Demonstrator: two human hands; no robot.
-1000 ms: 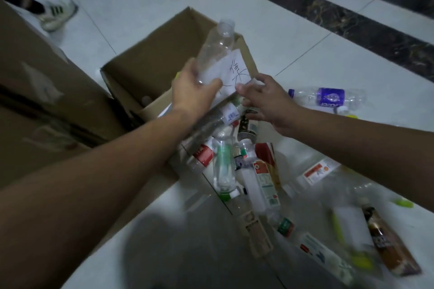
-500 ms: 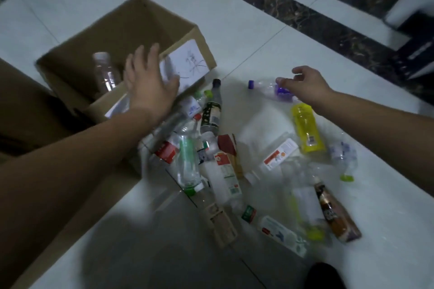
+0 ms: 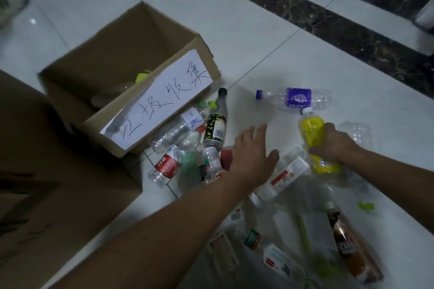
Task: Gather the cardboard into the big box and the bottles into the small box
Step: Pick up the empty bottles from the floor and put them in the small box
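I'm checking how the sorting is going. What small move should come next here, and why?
Probably lift the yellow bottle over into the small box. The right hand is shut on it, the box stands open with a few bottles inside, and the left hand is open and empty over the pile.

The big box is cut off by the left and bottom edges. The contents of the small box are largely hidden by its near wall; only a yellow cap and a clear bottle are made out. The yellow bottle is partly covered by the right hand. The bottles at bottom right are blurred.
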